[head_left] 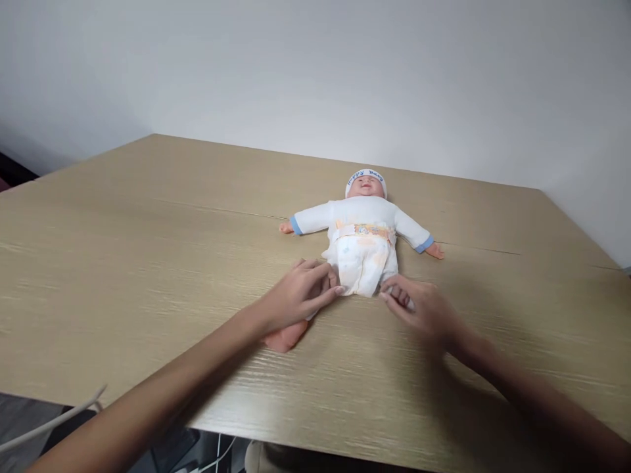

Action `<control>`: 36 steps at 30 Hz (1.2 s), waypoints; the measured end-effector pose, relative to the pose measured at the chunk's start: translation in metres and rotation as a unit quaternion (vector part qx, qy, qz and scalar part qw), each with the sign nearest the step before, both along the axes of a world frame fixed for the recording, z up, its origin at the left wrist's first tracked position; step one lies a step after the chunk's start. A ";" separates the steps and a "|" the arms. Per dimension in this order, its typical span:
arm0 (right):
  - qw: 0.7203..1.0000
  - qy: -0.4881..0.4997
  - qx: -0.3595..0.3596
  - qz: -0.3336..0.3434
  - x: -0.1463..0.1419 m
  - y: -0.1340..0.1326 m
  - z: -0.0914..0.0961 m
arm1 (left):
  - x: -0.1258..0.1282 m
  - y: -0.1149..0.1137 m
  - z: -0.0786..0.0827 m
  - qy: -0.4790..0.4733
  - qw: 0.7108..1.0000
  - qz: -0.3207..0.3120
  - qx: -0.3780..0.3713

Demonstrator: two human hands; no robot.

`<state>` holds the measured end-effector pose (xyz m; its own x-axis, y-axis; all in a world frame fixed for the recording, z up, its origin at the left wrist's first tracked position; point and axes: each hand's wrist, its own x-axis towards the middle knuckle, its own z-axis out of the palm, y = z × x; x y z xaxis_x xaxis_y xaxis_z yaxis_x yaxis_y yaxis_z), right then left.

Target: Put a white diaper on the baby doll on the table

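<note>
A baby doll (pixel 363 226) lies on its back on the wooden table (pixel 148 263), head away from me, arms spread. It wears a white long-sleeved top with blue cuffs, a white cap and a white diaper (pixel 365 259) with a printed waistband. My left hand (pixel 300 292) rests over the doll's leg on the left, fingers curled around it; the foot (pixel 284 338) sticks out below my wrist. My right hand (pixel 419 305) covers the other leg, fingers closed against the diaper's lower edge.
A plain white wall stands behind the table. A white cable (pixel 49 424) hangs below the near left edge of the table. The table's right edge runs diagonally at the far right.
</note>
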<state>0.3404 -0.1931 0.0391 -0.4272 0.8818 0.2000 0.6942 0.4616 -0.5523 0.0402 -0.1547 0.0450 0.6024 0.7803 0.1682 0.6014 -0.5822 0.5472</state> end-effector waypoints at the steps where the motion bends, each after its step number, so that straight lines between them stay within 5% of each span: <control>1: 1.000 -0.005 0.014 -0.021 -0.003 0.001 -0.001 | 0.005 0.001 -0.001 0.004 1.000 0.014 0.000; 6: 0.991 -0.064 0.109 -0.049 -0.022 -0.008 -0.017 | 0.021 -0.002 -0.005 0.037 0.997 0.055 0.036; 14: 0.990 -0.036 0.130 -0.049 -0.020 -0.018 -0.026 | 0.016 -0.006 -0.005 -0.021 0.998 0.001 0.062; 22: 0.999 -0.014 0.036 -0.021 -0.025 -0.015 -0.009 | 0.017 -0.002 -0.001 -0.083 0.996 -0.005 -0.024; 26: 0.993 0.060 -0.043 -0.097 -0.025 -0.010 -0.008 | 0.020 -0.002 0.000 -0.122 0.990 0.038 -0.056; 30: 0.974 0.142 -0.041 -0.171 -0.021 -0.011 -0.017 | 0.020 -0.008 -0.004 -0.230 0.955 0.130 -0.133; 36: 0.973 0.119 -0.005 -0.199 -0.014 -0.014 -0.017 | 0.019 -0.017 -0.006 -0.321 0.891 0.192 -0.256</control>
